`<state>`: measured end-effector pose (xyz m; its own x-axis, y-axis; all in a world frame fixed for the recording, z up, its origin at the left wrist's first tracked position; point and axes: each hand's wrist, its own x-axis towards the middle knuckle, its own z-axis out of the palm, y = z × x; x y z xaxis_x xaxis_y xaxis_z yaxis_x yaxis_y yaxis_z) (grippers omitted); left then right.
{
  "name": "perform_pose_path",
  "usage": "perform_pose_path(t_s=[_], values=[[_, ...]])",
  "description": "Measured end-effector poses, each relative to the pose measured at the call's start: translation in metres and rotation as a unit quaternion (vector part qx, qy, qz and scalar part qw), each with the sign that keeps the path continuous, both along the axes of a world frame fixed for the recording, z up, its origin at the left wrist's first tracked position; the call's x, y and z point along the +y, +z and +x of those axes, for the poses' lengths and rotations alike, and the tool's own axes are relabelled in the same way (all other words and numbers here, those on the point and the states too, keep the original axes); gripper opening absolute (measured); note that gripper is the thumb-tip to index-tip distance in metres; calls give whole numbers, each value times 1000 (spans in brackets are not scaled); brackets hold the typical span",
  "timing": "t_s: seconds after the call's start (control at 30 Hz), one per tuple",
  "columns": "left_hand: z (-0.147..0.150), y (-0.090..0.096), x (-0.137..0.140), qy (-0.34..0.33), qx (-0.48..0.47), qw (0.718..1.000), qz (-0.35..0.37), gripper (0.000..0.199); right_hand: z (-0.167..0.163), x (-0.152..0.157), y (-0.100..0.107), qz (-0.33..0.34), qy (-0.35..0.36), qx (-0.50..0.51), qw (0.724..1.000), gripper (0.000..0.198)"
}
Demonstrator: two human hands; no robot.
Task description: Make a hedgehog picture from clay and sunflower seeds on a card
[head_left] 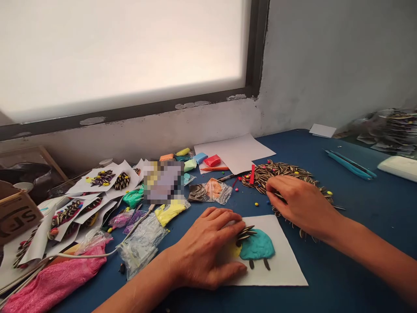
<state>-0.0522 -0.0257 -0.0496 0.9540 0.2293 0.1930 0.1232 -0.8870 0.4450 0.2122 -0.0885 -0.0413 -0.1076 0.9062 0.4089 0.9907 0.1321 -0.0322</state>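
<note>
My left hand [210,248] rests with fingers stretched across the left part of a white sheet of paper [286,269]. Beside its fingertips a rounded patch of turquoise clay [259,244] is pressed onto the paper. A cluster of striped sunflower seeds [246,234] sticks out of the patch's upper left, and two dark seeds lie below it like legs. Yellow clay [233,251] is partly hidden by my left hand. At the front of a large heap of sunflower seeds [289,170], my right hand [298,202] has its fingers pinched together; whatever is between them is hidden.
Finished seed-and-clay cards [70,213] overlap at the left, near a pink mesh bag [61,278] and a white cable [97,255]. Bagged clay [169,211] lies in the middle. Blue tweezers [352,165] and a white block [399,167] are at the right.
</note>
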Motion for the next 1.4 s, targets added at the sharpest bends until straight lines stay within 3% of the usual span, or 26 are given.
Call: perform_pose_path(t_s=[0.27, 0.47, 0.63, 0.73, 0.97, 1.13, 1.4], values=[[2, 3, 3, 21, 18, 998, -52, 66, 8, 0, -1, -3, -6, 61, 998, 12], [2, 3, 4, 25, 20, 997, -67, 65, -6, -10, 10, -24, 30, 137, 990, 19], [0, 3, 5, 16, 12, 997, -70, 64, -27, -33, 17, -105, 75, 297, 946, 25], [-1, 2, 5, 14, 13, 998, -55, 63, -36, -42, 15, -137, 76, 342, 927, 24], [-5, -7, 3, 0, -32, 999, -12, 59, -43, -48, 7, -107, 120, 275, 948, 24], [-7, -11, 1, -3, -29, 999, 16, 64, -43, -50, 3, -92, 113, 271, 952, 23], [-9, -4, 0, 0, -85, 992, 91, 54, -47, -50, 0, -74, 104, 278, 952, 23]])
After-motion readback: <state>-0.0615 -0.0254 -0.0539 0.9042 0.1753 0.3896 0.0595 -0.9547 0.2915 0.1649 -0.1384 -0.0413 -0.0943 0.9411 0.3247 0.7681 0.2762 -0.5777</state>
